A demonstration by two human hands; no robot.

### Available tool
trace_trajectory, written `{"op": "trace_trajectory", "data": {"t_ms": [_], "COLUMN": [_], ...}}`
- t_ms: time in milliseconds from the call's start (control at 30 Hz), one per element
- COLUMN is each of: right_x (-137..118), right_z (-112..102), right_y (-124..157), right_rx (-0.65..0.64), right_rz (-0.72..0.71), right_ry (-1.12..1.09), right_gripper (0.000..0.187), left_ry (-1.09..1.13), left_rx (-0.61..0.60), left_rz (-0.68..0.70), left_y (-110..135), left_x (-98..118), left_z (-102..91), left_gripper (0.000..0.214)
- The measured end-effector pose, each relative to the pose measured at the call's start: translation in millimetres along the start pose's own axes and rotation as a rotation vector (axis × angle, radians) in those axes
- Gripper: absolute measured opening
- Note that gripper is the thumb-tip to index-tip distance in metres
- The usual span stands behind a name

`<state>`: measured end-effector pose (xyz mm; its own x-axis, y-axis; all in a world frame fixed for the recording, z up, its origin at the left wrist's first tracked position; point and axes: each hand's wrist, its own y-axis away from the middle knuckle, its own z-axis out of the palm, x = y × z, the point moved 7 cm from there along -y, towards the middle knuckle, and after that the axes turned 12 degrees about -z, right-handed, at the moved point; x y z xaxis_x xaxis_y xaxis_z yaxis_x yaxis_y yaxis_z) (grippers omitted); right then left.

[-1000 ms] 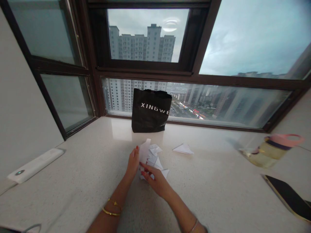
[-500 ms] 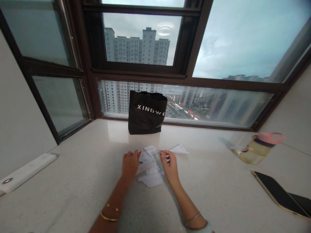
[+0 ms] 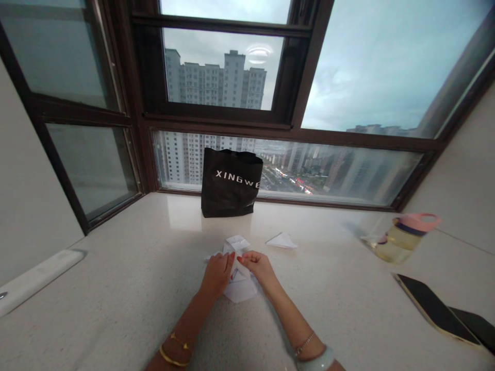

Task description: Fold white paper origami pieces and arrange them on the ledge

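Note:
Folded white paper (image 3: 243, 291) lies on the pale speckled countertop, its sheets overlapping at several angles. My left hand (image 3: 217, 274) is closed on its left side, thumb and fingers pressed together at the paper. From the right, my right hand (image 3: 261, 267) pinches the paper near its middle, fingertips close to those of my left hand. Both hands cover part of the sheets, so the exact folds under the fingers are hidden. A separate folded white paper triangle (image 3: 282, 240) rests just beyond my right hand, untouched.
A black bag (image 3: 232, 193) with white lettering stands by the window. At right are a pink-lidded bottle (image 3: 402, 239) and a dark phone (image 3: 436, 309) overlapping another dark flat object (image 3: 475, 324). A long white device (image 3: 40, 278) lies at left.
My hands have come closer together over the middle of the folded paper, where they were apart at its two sides. The view has shifted slightly.

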<state>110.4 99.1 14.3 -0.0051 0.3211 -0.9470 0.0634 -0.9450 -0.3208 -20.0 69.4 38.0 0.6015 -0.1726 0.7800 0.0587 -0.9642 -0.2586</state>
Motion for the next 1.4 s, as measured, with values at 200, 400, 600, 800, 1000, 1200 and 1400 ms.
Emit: {"op": "trace_trajectory", "data": {"t_ms": [200,400,600,800,1000,1200,1400], "right_x": [1,4,-10,-30,-1,6,-7], "right_z": [-120,-174,-163,-104,-15,-11,-15], "right_y": [-8,-6,-4,-11,9,21,15], "right_rx": [0.222,0.289,0.277,0.114,-0.518,-0.551,-0.346], "right_rz": [0.069,0.141,0.135,-0.109,-0.066,0.019,0.069], "right_ry": [0.653,0.963,1.519,1.209,0.998,0.642,0.18], "right_gripper": [0.034,0.017,0.022,0.019,0.029,0.026,0.032], "left_ry": [-0.36,-0.411,-0.443,-0.49,-0.482,-0.3,-0.156], "left_rx": [0.109,0.189,0.071,-0.099,-0.112,-0.051,0.006], "left_rz": [0.015,-0.065,-0.109,-0.146,-0.219,-0.281,-0.311], "left_y": [-11,-19,-15,-10,-12,-21,-25], "left_x": [-6,-25,-35,-37,-42,-47,-47], "left_z": [-22.1,-29.6,-14.2,-2.0,-3.8,-9.4,-21.8], "left_gripper": [0.036,0.032,0.034,0.045,0.041,0.03,0.021]}}
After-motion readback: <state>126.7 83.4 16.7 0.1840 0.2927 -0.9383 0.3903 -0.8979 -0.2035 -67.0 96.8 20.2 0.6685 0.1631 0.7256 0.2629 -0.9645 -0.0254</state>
